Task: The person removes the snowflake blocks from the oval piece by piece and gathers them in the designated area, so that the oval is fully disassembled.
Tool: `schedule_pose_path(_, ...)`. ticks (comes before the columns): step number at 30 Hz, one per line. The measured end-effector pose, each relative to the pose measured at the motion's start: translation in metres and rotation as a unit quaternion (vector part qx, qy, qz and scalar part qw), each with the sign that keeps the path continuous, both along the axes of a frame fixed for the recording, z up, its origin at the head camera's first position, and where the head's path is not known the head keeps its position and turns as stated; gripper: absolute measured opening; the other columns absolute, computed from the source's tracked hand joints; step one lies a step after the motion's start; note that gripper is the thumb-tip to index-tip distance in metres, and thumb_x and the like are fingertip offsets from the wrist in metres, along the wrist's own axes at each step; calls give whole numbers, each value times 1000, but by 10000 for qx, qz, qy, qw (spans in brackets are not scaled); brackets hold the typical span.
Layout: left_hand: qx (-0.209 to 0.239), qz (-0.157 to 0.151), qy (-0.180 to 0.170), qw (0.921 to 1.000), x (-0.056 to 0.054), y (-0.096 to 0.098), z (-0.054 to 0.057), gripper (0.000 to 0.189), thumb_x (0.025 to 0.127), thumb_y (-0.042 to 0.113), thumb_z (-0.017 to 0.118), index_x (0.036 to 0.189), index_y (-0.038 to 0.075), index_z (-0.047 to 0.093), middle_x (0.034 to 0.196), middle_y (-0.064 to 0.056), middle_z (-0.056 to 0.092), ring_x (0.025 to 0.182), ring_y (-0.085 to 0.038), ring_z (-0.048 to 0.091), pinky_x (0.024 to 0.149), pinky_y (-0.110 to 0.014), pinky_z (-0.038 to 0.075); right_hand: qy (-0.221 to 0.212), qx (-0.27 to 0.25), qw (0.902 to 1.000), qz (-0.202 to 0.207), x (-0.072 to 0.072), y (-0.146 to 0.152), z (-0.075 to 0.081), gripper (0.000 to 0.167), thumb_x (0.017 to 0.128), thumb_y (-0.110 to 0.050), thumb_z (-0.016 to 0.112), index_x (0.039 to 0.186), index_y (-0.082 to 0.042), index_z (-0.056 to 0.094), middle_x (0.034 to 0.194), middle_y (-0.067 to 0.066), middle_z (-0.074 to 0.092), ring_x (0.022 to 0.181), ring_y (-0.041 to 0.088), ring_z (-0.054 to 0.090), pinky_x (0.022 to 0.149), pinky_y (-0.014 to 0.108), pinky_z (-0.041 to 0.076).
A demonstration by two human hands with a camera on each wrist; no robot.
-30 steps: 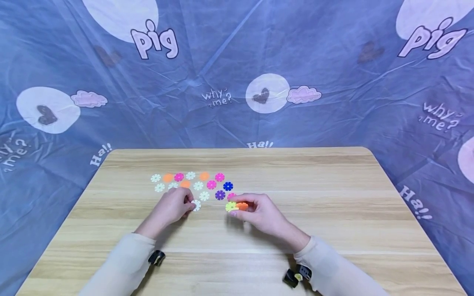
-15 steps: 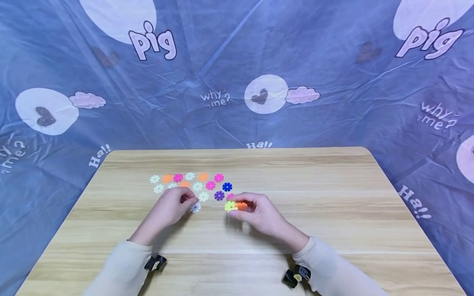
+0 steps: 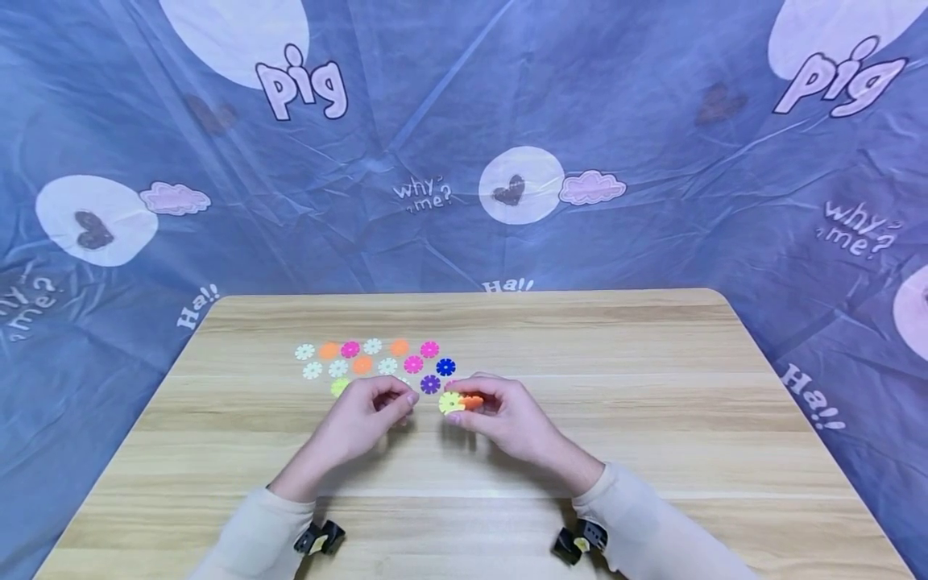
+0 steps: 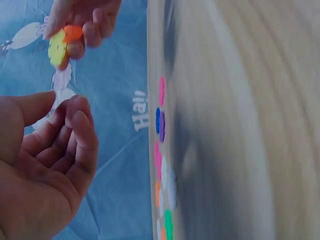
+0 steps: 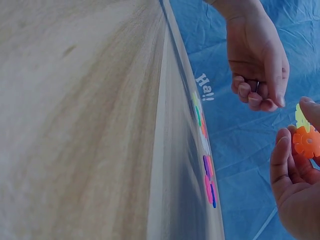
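Note:
My right hand (image 3: 515, 415) pinches a yellow notched building disc (image 3: 450, 403) joined at an angle to an orange disc (image 3: 472, 402), held above the table between thumb and fingers. In the right wrist view the orange disc (image 5: 307, 142) faces the camera, slotted into the yellow one (image 5: 301, 118). My left hand (image 3: 366, 419) hovers just left of them. Its fingers curl loosely, and in the left wrist view a gap shows between thumb and fingertips (image 4: 80, 117), with no disc there. Behind it the near discs are partly covered, including a white one.
Several loose discs lie flat in rough rows beyond my hands: white (image 3: 304, 352), orange (image 3: 329, 350), pink (image 3: 430, 350), blue (image 3: 445, 367), purple (image 3: 430, 384) and yellow-green (image 3: 339, 387). The wooden table (image 3: 616, 338) ends at a blue printed cloth (image 3: 464, 250).
My left hand has moved right, away from a white disc it was touching, toward the right hand; a yellow-green disc is uncovered behind it. The right hand keeps its hold, nearly still.

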State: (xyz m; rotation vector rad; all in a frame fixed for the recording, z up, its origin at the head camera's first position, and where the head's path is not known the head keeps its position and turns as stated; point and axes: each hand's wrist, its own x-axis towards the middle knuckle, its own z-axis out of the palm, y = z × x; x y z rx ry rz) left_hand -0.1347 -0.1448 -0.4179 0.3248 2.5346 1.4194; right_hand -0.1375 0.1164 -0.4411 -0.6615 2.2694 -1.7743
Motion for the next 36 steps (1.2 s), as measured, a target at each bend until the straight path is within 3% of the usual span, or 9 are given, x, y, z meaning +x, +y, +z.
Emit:
schedule_pose_path(5, 299, -244, -26, 9993, 4, 9, -3, 23, 109, 20, 65, 108, 0, 76, 88, -15, 75, 78, -31, 68, 64, -26, 56, 29, 56, 10000, 6, 1, -1, 0, 45, 93, -16, 84, 135, -2, 72, 120, 12, 76, 104, 12, 70, 96, 26, 61)
schedule_pose_path(13, 529, -616, 140, 9966, 6, 15, -4, 26, 110, 20, 63, 102, -1, 76, 88, -21, 73, 75, -28, 66, 65, -23, 54, 62, 125, 9999, 78, 2, -3, -3, 44, 93, -18, 85, 134, -8, 74, 122, 10, 75, 105, 14, 70, 95, 26, 61)
schedule_pose_path(17, 446, -648, 33, 9969, 7, 16, -3, 23, 108, 20, 65, 103, 1, 77, 88, -20, 73, 73, -22, 63, 64, -22, 53, -42, 123, 9999, 92, 2, -4, -4, 43, 93, -19, 85, 133, -8, 75, 120, 10, 74, 104, 14, 69, 95, 25, 61)
schedule_pose_path(25, 555, -712, -298, 9955, 6, 19, -4, 19, 107, 13, 64, 108, 0, 77, 94, -23, 75, 76, -16, 67, 69, -29, 61, -75, 103, 9997, 210, 3, -6, -2, 44, 94, -18, 84, 135, -6, 74, 134, 14, 73, 108, 14, 70, 96, 24, 61)
schedule_pose_path(36, 711, -556, -380, 9952, 2, 11, -5, 21, 109, 13, 61, 103, -1, 76, 92, -25, 75, 74, -14, 67, 69, -30, 60, -128, -221, 9996, 99, 3, -1, -3, 40, 95, -9, 81, 133, 1, 71, 128, 21, 75, 103, 16, 77, 94, 27, 63)
